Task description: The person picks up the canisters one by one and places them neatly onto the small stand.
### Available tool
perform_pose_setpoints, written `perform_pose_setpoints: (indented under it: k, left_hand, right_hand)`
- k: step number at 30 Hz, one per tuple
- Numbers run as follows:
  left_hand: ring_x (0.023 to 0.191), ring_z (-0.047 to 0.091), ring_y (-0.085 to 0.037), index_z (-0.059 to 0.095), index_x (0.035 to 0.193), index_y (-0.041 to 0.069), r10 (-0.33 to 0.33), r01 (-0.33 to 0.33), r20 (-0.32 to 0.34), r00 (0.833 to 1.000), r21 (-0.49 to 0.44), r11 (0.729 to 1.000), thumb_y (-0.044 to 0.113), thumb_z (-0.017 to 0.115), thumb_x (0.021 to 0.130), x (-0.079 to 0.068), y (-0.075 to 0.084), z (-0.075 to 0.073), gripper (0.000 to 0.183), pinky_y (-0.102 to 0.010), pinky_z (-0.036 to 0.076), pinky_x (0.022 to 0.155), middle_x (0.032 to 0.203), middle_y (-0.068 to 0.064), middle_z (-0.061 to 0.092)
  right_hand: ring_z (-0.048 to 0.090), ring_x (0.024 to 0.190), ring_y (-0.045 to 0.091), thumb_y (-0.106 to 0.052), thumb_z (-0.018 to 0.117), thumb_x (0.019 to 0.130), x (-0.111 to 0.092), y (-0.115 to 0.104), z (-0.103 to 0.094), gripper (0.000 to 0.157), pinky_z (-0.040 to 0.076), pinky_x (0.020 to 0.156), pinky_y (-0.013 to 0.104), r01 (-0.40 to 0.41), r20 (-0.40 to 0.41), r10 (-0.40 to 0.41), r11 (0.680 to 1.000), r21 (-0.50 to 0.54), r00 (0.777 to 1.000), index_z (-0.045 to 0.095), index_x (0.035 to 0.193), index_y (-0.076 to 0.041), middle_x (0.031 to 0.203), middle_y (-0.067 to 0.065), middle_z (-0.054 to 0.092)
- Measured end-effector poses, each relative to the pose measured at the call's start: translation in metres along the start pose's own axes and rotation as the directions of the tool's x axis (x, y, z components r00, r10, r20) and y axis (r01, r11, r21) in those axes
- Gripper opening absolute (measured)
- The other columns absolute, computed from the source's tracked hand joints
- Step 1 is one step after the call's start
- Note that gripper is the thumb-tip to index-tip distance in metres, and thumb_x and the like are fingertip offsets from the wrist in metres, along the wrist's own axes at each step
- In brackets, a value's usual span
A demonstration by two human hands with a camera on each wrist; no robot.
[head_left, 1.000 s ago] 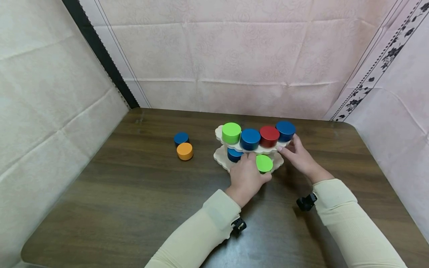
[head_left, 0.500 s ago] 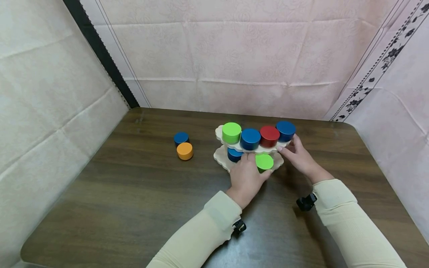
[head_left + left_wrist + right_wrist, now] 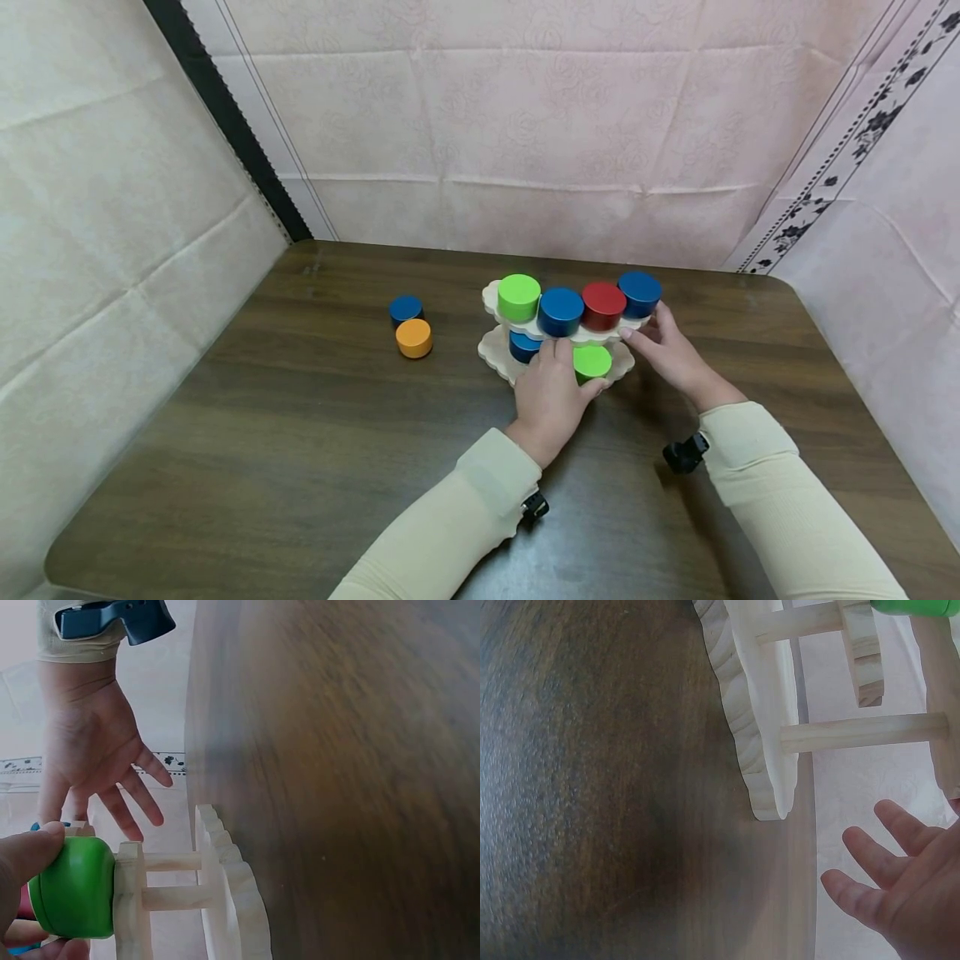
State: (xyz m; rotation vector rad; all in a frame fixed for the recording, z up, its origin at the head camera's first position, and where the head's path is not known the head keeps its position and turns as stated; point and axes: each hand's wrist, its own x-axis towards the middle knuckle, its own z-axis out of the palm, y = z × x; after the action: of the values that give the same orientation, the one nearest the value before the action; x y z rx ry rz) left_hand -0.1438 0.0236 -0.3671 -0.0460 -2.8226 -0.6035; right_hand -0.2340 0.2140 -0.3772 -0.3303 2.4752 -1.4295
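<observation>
A pale wooden stand [image 3: 491, 346] with scalloped edges and tiers on dowel posts [image 3: 870, 733] stands on the table. My left hand [image 3: 551, 396] pinches a light green cylinder [image 3: 79, 889] on the lower front tier, thumb on one side and fingers on the other. Beside those fingers sits a blue cylinder [image 3: 523, 347], partly covered. My right hand [image 3: 678, 354] holds the right end of the upper tier between thumb and index finger; its other fingers [image 3: 874, 859] spread straight. Along the upper tier are a green cylinder [image 3: 518, 297], blue cylinder [image 3: 560, 312], red cylinder [image 3: 603, 306] and another blue cylinder [image 3: 640, 293].
Left of the stand, a blue cylinder [image 3: 406, 309] and an orange cylinder [image 3: 413, 338] sit close together on the brown wooden table [image 3: 300, 417]. Pale cloth walls [image 3: 525, 125] rise behind the table and at both sides.
The left thumb has shifted slightly up against the green cylinder, with small finger adjustments. The right hand and the stand look the same.
</observation>
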Motion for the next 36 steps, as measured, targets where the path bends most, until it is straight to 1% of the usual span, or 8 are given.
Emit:
perform_pose_setpoints:
  k: [10,15,25,31,36]
  left_hand:
    - [0.087,0.061,-0.015,0.053,0.114,0.014,0.008,-0.008,-0.013,1.0,0.001,1.0,0.051,0.075,0.076,0.002,0.001,0.004,0.057,-0.029,0.056,0.071,0.105,-0.004,0.059]
    - [0.085,0.062,-0.015,0.054,0.112,0.013,0.016,-0.016,-0.032,0.999,0.015,1.0,0.05,0.074,0.078,0.003,0.002,0.007,0.054,-0.03,0.056,0.069,0.103,-0.004,0.059]
    - [0.082,0.063,-0.014,0.059,0.109,0.014,0.042,-0.037,-0.085,0.996,0.059,0.998,0.052,0.07,0.081,0.005,0.003,0.014,0.049,-0.032,0.056,0.066,0.099,-0.005,0.058]
    - [0.08,0.064,-0.014,0.061,0.109,0.015,0.076,-0.066,-0.136,0.988,0.07,0.995,0.047,0.07,0.084,0.004,0.003,0.018,0.042,-0.03,0.056,0.064,0.098,-0.004,0.059]
    - [0.078,0.064,-0.013,0.062,0.108,0.014,0.081,-0.069,-0.151,0.985,0.083,0.994,0.043,0.071,0.085,0.004,0.003,0.02,0.038,-0.027,0.055,0.062,0.098,-0.004,0.06]
  right_hand:
    - [0.027,0.137,0.048,-0.042,0.049,0.099,0.001,0.001,0.001,0.082,0.024,0.103,0.07,0.021,-0.001,-0.021,1.0,0.002,1.0,-0.008,0.154,-0.019,0.154,0.026,0.017]
    - [0.027,0.137,0.048,-0.042,0.049,0.099,0.0,-0.001,0.002,0.082,0.024,0.104,0.07,0.028,-0.005,-0.028,1.0,0.003,1.0,-0.008,0.154,-0.018,0.153,0.026,0.018]
    - [0.028,0.137,0.048,-0.042,0.049,0.099,-0.001,-0.001,0.002,0.083,0.024,0.105,0.069,0.038,-0.018,-0.038,0.999,0.001,0.999,-0.007,0.154,-0.015,0.153,0.027,0.019]
    - [0.026,0.137,0.048,-0.043,0.049,0.099,-0.001,-0.002,0.002,0.083,0.023,0.104,0.069,0.028,-0.016,-0.028,1.0,0.004,0.999,-0.007,0.154,-0.016,0.153,0.027,0.018]
    - [0.026,0.138,0.048,-0.044,0.048,0.099,-0.001,-0.002,0.002,0.084,0.023,0.105,0.069,0.016,-0.011,-0.016,1.0,0.003,1.0,-0.009,0.154,-0.018,0.154,0.026,0.017]
